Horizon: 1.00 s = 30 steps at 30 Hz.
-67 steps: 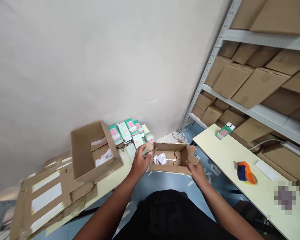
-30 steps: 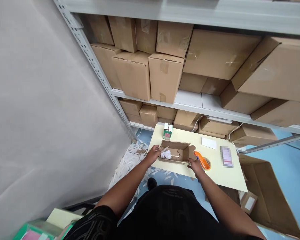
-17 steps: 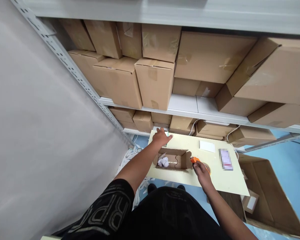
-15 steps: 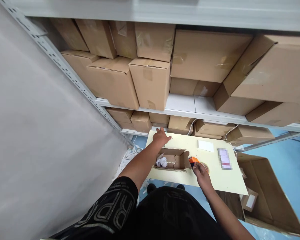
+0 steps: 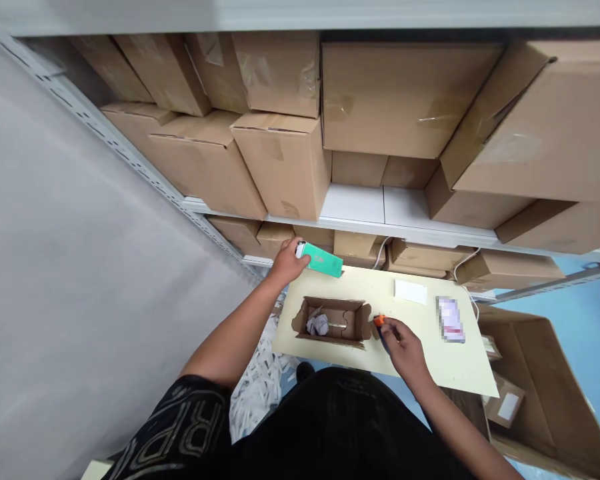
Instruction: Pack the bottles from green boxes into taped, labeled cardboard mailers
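The left hand (image 5: 286,264) grips one end of a green packet (image 5: 324,261), lifted clear behind the open carton (image 5: 356,325). The right hand (image 5: 404,341) curls closed over an orange tape dispenser (image 5: 379,321), just right of the carton. Crumpled paper (image 5: 317,325) lies inside the carton. A white card (image 5: 410,291) lies behind and to its right, on the pale table (image 5: 430,370).

Bare tabletop (image 5: 370,288) beyond open carton (image 5: 363,323)
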### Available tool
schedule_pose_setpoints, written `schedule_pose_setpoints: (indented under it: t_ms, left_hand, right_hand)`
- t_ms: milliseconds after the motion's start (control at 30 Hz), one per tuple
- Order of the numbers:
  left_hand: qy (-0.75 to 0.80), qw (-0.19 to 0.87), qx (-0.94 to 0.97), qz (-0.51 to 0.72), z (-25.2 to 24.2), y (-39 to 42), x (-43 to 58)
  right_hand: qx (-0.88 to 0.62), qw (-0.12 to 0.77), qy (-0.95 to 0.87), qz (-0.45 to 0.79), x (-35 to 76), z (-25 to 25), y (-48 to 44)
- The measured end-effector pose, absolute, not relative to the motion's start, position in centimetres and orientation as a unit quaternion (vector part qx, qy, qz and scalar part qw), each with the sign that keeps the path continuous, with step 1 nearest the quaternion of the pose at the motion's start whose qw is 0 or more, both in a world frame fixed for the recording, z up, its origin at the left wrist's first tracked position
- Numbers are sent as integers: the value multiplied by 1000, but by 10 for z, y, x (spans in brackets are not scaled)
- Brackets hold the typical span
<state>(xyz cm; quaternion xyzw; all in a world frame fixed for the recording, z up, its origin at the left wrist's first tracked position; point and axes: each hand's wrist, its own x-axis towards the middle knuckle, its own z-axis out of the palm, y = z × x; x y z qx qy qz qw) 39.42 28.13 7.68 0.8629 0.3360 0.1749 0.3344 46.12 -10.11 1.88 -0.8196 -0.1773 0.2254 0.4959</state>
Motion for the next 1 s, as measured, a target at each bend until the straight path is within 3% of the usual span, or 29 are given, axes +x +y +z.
schedule_pose_setpoints:
  t_ms: [100, 200, 333, 600, 833, 1000]
  left_hand:
    - [300, 434, 818, 228, 91, 251, 349]
    - [289, 597, 720, 205, 73, 206, 310]
    - [293, 661, 669, 174, 31, 168, 280]
    - [272, 533, 790, 134, -11, 177, 271]
    - [255, 413, 870, 93, -31, 184, 273]
    - [228, 434, 868, 74, -27, 192, 275]
  right_hand:
    - [-768, 551, -137, 298, 454, 30, -68]
    - [-742, 568, -117, 334, 443, 31, -47]
    - [-809, 485, -146, 297, 434, 22, -48]
    - [-900, 299, -248, 198, 434, -22, -53]
    - [-903, 253, -267, 222, 434, -41, -51]
    - [-904, 258, -267, 210, 434, -42, -56]
